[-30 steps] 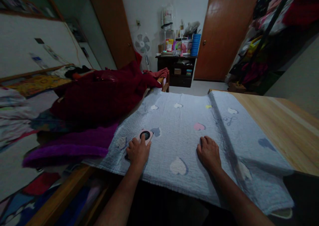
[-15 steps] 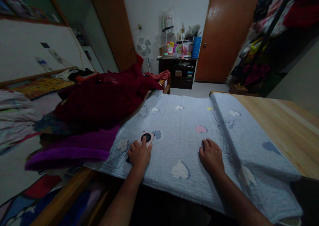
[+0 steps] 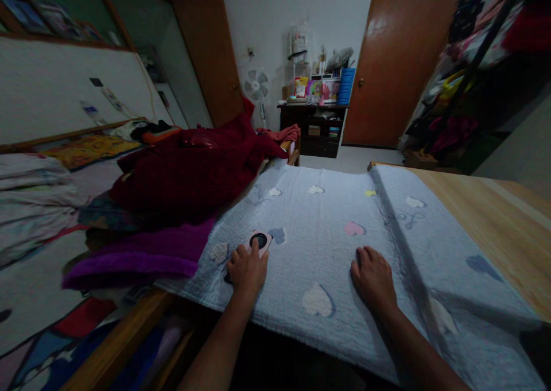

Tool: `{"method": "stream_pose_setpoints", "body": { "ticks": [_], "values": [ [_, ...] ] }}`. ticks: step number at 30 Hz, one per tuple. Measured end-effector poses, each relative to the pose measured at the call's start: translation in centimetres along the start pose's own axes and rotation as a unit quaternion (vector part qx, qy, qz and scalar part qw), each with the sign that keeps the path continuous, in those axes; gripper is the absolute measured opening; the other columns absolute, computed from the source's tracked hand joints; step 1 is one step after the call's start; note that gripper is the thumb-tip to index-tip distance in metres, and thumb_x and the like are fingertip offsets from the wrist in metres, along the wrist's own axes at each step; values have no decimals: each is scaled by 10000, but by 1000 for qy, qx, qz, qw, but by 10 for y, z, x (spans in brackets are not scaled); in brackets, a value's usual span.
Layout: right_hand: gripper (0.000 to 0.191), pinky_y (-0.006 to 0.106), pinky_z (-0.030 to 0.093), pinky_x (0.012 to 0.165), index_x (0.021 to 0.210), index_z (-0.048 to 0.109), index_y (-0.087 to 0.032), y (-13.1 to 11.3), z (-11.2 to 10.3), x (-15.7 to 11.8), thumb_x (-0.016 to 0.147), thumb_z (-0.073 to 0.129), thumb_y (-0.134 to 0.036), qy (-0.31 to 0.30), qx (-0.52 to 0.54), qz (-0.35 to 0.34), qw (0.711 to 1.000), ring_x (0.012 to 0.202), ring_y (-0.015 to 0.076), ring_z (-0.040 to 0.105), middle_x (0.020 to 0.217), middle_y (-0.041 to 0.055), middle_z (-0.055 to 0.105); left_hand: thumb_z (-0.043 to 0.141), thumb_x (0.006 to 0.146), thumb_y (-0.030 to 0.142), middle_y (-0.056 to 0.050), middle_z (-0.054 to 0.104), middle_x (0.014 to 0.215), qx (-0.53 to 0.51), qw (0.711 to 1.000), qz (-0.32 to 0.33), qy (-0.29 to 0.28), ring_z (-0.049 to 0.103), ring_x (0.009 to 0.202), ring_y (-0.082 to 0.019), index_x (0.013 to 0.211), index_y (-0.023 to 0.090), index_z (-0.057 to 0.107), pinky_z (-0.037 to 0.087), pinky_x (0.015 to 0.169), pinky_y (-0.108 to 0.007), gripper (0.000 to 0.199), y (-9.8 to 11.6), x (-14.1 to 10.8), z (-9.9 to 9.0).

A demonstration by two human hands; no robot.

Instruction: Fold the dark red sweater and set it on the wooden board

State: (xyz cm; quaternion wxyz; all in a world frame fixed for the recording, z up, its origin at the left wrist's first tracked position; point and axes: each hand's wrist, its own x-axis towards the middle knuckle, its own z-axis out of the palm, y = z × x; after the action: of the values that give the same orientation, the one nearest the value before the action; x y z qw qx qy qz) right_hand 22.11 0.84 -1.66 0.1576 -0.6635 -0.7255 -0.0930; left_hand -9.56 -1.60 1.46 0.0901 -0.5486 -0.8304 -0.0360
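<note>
Head view: closest to us is the near edge of the blue-grey quilt [image 3: 301, 264], with a big white heart [image 3: 317, 301] just inside it. Past that, our left grip [image 3: 249, 269] lies palm down over a pink phone [image 3: 266, 239], a fingertip on or just above the dark camera ring [image 3: 260, 237]. Whether those fingers clasp the phone or merely rest on it, we can't make out. Our right grip [image 3: 375, 273] sits well apart on the quilt, fingers bent (a dark patch shows by the fingertips, perhaps only shadow), and what may be under it is hidden from us.

The relation that counts is the phone to our left grip: directly beneath it and poking out ahead, its long axis slanting from near left to far right, roughly following the fingers. Our left grip is plainly the nearer one.

Farther on, a grey heart [image 3: 279, 236] lies just beyond the phone and a pink heart [image 3: 353, 228] ahead of our right grip. The quilt overlaps the wooden bench [image 3: 465, 196] on our right; beyond the dark-red clothes [image 3: 185, 178] on our left stands a fan [image 3: 257, 85].
</note>
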Motion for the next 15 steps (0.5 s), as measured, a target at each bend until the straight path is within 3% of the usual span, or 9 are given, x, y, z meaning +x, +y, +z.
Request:
{"method": "stream_pose_setpoints", "body": {
  "ticks": [7, 15],
  "values": [
    [318, 375, 370, 935, 1139, 563, -149, 0, 9, 6, 876, 473, -301, -27, 16, 24, 999, 1111, 261, 505, 1207, 140, 561, 398, 913, 514, -157, 503, 1100, -1, 1000, -3, 2, 463, 1029, -331, 1354, 270, 476, 385, 794, -425, 510, -3, 3, 3],
    [308, 424, 332, 977, 1130, 560, -161, -11, 11, 4, 884, 471, -324, -8, 2, 19, 1000, 1140, 279, 482, 1230, 145, 544, 385, 914, 515, -167, 503, 1094, 0, 1000, 6, 19, 477, 1017, -341, 1351, 258, 492, 385, 787, -438, 517, -7, 5, 7]
  ]
}}
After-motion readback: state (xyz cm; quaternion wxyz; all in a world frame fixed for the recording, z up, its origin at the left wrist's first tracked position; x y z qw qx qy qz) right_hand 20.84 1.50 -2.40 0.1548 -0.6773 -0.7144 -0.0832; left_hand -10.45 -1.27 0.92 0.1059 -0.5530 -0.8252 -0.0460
